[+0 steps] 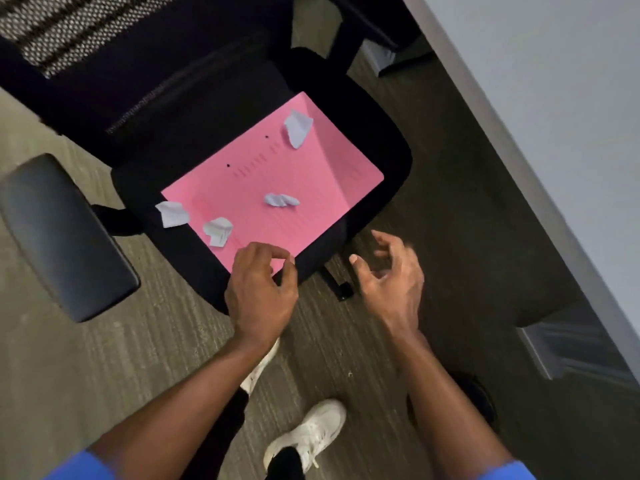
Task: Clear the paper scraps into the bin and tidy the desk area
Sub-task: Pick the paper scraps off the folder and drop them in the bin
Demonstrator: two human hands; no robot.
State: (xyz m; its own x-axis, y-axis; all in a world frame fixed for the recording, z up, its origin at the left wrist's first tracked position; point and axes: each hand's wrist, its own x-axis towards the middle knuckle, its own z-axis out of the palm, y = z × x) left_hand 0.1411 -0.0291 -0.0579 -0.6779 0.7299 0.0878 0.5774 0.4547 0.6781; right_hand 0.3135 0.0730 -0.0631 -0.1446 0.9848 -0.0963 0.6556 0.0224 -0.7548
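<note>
A pink sheet [277, 181] lies flat on the black seat of an office chair [391, 150]. Several crumpled white paper scraps rest on it: one at the far corner [297, 128], one in the middle [281, 200], one near the front [218, 231], and one hanging over the sheet's left corner [172, 213]. My left hand [261, 292] hovers over the sheet's near corner, fingers curled and apart, holding nothing. My right hand [389, 275] floats off the seat's front right edge, fingers spread, empty. No bin is in view.
The chair's left armrest [65, 237] juts out at the left, its mesh backrest [69, 29] at the top. A white desk surface [554, 98] runs along the right, with a grey desk leg [568, 348] below it. My white shoes [308, 434] stand on the carpet.
</note>
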